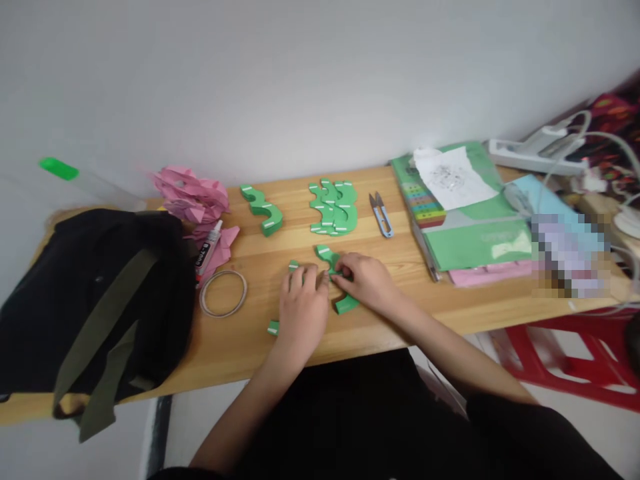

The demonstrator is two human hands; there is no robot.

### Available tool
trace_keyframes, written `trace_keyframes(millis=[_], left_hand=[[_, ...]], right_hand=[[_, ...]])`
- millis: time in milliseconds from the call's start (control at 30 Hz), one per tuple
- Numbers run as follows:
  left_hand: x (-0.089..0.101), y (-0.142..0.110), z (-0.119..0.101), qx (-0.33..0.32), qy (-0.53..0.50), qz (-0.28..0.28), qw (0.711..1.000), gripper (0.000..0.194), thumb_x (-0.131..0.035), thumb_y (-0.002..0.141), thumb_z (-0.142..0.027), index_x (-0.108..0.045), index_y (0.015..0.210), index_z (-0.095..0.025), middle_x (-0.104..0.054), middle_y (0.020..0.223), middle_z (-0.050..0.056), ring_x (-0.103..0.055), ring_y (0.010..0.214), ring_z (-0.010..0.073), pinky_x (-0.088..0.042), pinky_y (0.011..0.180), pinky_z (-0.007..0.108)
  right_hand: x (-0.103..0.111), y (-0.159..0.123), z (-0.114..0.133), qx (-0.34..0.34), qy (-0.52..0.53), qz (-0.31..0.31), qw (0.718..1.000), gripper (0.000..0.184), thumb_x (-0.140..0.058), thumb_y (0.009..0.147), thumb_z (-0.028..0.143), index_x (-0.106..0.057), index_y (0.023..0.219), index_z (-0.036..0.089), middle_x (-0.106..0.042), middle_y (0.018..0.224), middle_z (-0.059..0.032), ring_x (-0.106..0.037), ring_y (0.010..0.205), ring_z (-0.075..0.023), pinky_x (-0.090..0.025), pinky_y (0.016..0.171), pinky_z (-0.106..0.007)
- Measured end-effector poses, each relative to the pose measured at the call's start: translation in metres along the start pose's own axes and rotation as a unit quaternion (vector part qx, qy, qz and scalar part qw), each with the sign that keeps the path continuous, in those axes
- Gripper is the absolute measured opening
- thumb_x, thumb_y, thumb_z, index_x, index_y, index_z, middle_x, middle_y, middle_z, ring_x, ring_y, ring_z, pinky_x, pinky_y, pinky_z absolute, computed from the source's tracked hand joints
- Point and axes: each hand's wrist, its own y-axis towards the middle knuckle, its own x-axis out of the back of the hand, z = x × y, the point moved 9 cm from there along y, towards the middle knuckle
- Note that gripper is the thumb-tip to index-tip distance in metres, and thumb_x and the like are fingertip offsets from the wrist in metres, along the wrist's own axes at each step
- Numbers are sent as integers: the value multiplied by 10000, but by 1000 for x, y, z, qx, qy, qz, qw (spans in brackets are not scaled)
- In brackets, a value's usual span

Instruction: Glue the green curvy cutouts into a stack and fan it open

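Green wavy pieces with small white strips lie around both hands on the wooden table. My left hand point(304, 303) is closed over one green wavy piece point(273, 327), whose ends stick out at its left while its middle is hidden. Beside it, my right hand point(367, 280) pinches another green wavy piece point(327, 254), curved at top and bottom. The fingertips of both hands nearly meet between the two pieces; what exactly is between them is too small to tell. Farther back are a stack of overlapping green wavy pieces point(334, 208) and a thicker green wavy stack point(263, 210).
Blue-handled thread snips point(382, 215) lie right of the stack. At left are a black bag point(100, 280), pink folded paper point(193, 193), a glue tube point(209, 250) and a tape ring point(201, 303). Green folders point(475, 243), paper point(453, 177) and a power strip point(537, 157) occupy the right.
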Motion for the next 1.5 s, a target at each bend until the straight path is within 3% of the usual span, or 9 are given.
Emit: trace_keyframes(millis=[300, 567, 1033, 1200, 1500], left_hand=[[-1, 0, -2, -13, 21, 11, 1000, 366, -460, 885, -104, -659, 1190, -142, -616, 1181, 146, -506, 1083, 328, -436, 925, 499], [-2, -2, -2, -17, 29, 2, 999, 375, -411, 908, -117, -655, 1189, -161, -612, 1181, 134, -501, 1092, 308, -438, 931, 482], [-3, -3, -2, 3, 13, 36, 999, 354, -433, 936, -126, -616, 1237, -158, -596, 1236, 140, -508, 1135, 312, -445, 948, 498], [-4, -4, -2, 2, 16, 25, 1000, 343, -415, 953, -148, -613, 1234, -145, -596, 1250, 130, -505, 1148, 305, -444, 956, 487], [-3, -5, -2, 6, 10, 24, 1000, 333, -421, 954, -145, -604, 1232, -145, -596, 1264, 128, -513, 1172, 307, -434, 981, 483]], right_hand=[[1, -1, 2, 1, -8, -10, 1000, 124, -538, 843, 229, -649, 856, 174, -657, 801, -38, -559, 721, -147, -302, 598, -249], [-1, 0, 0, -1, 4, -3, 1000, 155, -580, 826, 296, -639, 889, 166, -639, 779, -36, -541, 697, -145, -299, 585, -247], [-1, 5, -7, -21, 88, 14, 996, 63, -589, 732, 174, -635, 775, 169, -583, 654, 11, -497, 589, -112, -316, 566, -223], [0, 5, -6, -26, 61, -4, 998, 88, -638, 734, 252, -618, 752, 168, -570, 666, 5, -480, 600, -115, -304, 564, -228], [-1, 4, -6, -15, 52, -18, 998, 66, -611, 723, 242, -603, 738, 179, -566, 662, -1, -484, 600, -124, -317, 568, -230]])
